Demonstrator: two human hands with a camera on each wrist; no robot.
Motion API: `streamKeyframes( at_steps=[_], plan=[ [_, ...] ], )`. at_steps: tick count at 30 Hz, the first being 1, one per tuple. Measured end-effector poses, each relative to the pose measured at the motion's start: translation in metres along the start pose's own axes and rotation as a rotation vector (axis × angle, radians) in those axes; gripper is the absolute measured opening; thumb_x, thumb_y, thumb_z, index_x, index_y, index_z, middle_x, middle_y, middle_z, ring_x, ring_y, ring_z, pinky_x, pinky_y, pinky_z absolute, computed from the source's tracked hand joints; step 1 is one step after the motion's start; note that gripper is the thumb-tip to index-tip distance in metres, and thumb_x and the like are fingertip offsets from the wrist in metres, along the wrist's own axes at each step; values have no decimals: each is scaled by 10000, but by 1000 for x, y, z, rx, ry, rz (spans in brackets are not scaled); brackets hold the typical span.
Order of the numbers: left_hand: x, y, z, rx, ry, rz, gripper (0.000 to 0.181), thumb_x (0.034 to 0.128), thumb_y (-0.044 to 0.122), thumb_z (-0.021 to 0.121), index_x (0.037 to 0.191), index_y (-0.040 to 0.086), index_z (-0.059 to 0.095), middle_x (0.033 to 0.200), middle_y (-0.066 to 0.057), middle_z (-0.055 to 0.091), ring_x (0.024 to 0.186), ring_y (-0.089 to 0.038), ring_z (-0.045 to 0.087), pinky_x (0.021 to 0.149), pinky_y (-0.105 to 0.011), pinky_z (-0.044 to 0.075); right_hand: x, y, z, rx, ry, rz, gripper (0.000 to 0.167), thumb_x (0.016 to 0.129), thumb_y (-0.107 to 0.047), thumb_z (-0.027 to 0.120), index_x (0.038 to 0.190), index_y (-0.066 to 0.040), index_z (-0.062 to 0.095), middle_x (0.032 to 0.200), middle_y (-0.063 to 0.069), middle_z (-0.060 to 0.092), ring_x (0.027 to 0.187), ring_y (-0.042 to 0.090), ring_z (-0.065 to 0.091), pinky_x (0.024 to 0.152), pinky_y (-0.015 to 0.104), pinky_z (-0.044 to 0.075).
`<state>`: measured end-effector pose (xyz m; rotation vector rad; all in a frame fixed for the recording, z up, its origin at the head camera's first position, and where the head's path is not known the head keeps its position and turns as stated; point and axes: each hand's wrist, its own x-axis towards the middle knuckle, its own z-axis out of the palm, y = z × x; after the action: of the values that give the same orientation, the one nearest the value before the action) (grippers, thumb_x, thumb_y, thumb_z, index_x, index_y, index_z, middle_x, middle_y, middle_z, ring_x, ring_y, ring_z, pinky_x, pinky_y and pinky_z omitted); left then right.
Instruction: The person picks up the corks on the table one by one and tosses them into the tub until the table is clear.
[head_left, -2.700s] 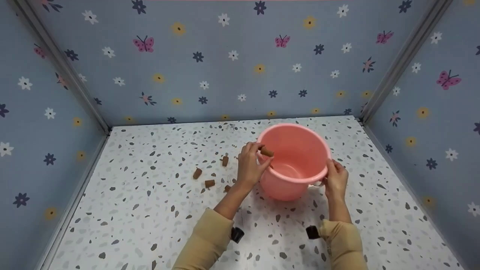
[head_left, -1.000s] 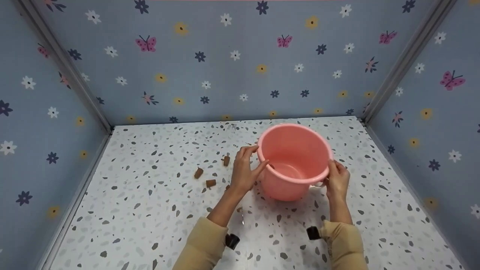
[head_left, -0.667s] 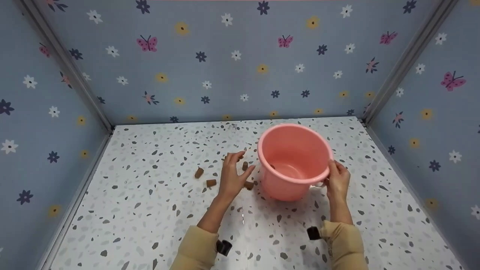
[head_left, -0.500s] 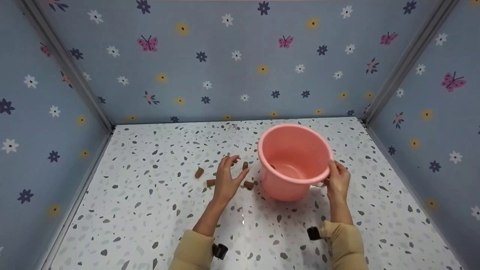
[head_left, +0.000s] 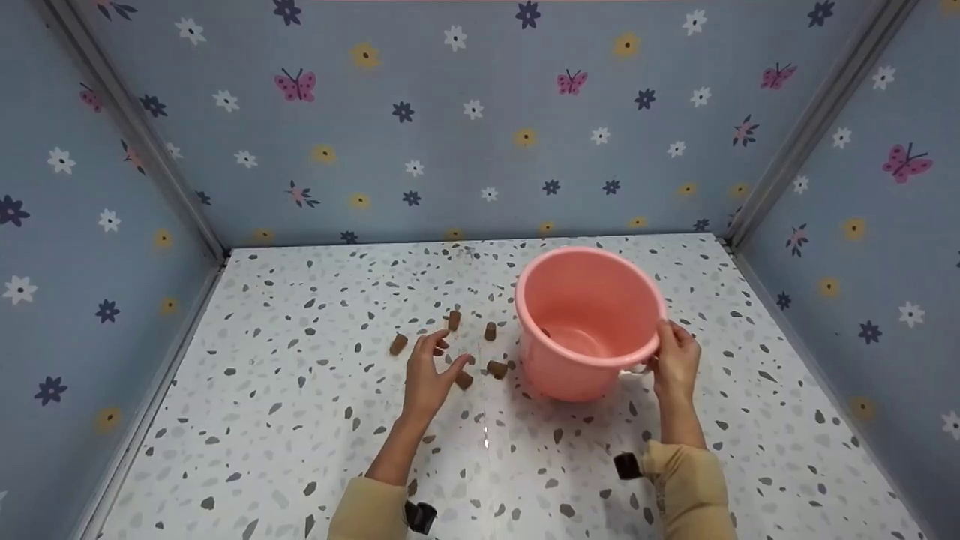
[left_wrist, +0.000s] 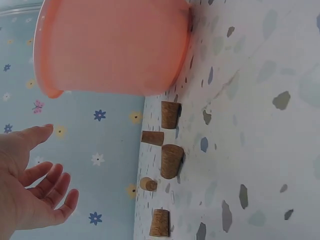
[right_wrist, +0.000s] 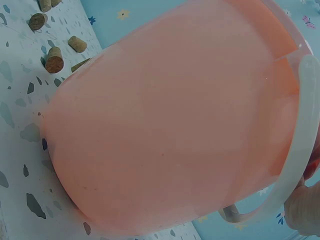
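- Corks, five: brown, tapered, loose on the speckled table, centre of the head view. One at the left of the group, two behind, two nearer the bottom edge.
- Cork, handling: likely very light, firm with slight give, dry and grippy; edges may crumble. Best pinched across the sides at mid-length; prone to roll if nudged.
- Left hand: left of centre, beside the corks; thumb well apart from loosely bent fingers, holding nothing.
- Bucket, one: pink, apparently thin plastic, right of centre. Something small and brown shows inside, too little visible to identify.
- Bucket, handling: probably light, fairly stiff, with smooth walls that may slip; unlikely to break. Best held at the thick rim or by the handle.
- Handle, one: whitish, curved, at the right of the right wrist view.
- Right hand: grips the bucket's rim at its right side.
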<state>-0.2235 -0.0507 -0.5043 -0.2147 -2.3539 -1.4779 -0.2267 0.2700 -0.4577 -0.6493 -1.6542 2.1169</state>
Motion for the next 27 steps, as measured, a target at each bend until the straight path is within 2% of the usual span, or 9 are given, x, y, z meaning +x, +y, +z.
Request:
streamKeyframes(
  at_steps=[5, 10, 14, 16, 22, 27],
  plan=[
    [-3, -13, -4, -21, 10, -43, 419, 748, 89, 703, 1099, -45, 517, 884, -119, 501, 784, -216, 488, 741, -405, 438, 0, 0, 0, -31, -14, -15, 391, 898, -161, 486, 1178, 109, 444, 614, -23, 548, 466, 64, 489, 382, 164, 383],
    [-5, -29, -8, -46, 31, -86, 378, 744, 91, 706, 1056, -37, 536, 848, -162, 515, 754, -283, 504, 719, -430, 435, 0, 0, 0, -45, -20, -10, 422, 900, -189, 485, 1196, 107, 426, 619, -32, 541, 461, 53, 480, 374, 161, 368],
    [-7, -42, -11, -30, 58, -108, 379, 737, 80, 710, 1049, -55, 541, 822, -191, 531, 740, -317, 513, 695, -433, 426, 0, -1, 0, -33, -23, -11, 410, 903, -174, 482, 1192, 112, 434, 602, -31, 534, 443, 55, 467, 363, 161, 360],
    [-7, -49, -11, -22, 71, -137, 392, 733, 63, 710, 1057, -71, 536, 821, -194, 533, 739, -321, 515, 690, -415, 428, 0, -1, 0, -28, -21, -7, 397, 904, -167, 481, 1188, 108, 441, 601, -29, 532, 440, 57, 465, 363, 161, 360],
    [-10, -65, -10, -10, 87, -289, 412, 731, 59, 710, 1080, -72, 534, 830, -179, 524, 732, -282, 497, 650, -320, 390, 0, -1, 0, -31, -2, 22, 389, 899, -170, 493, 1192, 82, 455, 658, 7, 549, 468, 71, 480, 369, 171, 368],
    [-10, -74, -10, 7, 91, -337, 410, 734, 75, 710, 1079, -64, 538, 833, -163, 523, 734, -259, 503, 660, -326, 394, 0, -2, 0, -23, 5, 26, 400, 897, -155, 494, 1213, 85, 444, 730, 54, 572, 494, 74, 496, 391, 169, 389]
  ],
)
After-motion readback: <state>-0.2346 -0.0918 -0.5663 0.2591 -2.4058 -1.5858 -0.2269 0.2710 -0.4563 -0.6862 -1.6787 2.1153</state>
